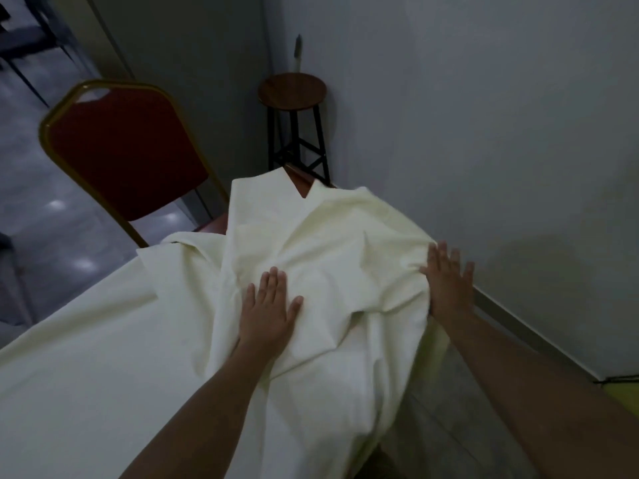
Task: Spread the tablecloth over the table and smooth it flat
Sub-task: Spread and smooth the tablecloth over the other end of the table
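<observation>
We are in the spreading and smoothing step, and it is not finished. Nearest us, in the lower left of the frame, the cream tablecloth (pixel 86 340) already lies flat over the table, while through the centre it is rucked into thick folds. Our left hand (pixel 266 305) rests palm down on those folds at mid-frame, fingers extended and slightly spread, gripping nothing. Our right hand (pixel 447 281) sits at the cloth's right edge, fingers splayed and flat against the bunched fabric where it drops over the side; we cannot tell whether the thumb pinches any cloth. The cloth's long axis runs from the lower left of the frame up toward the top centre, its far end pointing at the wooden stool (pixel 292 91) in the corner. There a dark bare patch of table (pixel 301 188) shows in a notch between two flaps. We judge the next move calls for pushing the slack away from us, covering that corner. The red chair (pixel 124 150) stands beside the table at upper left.
</observation>
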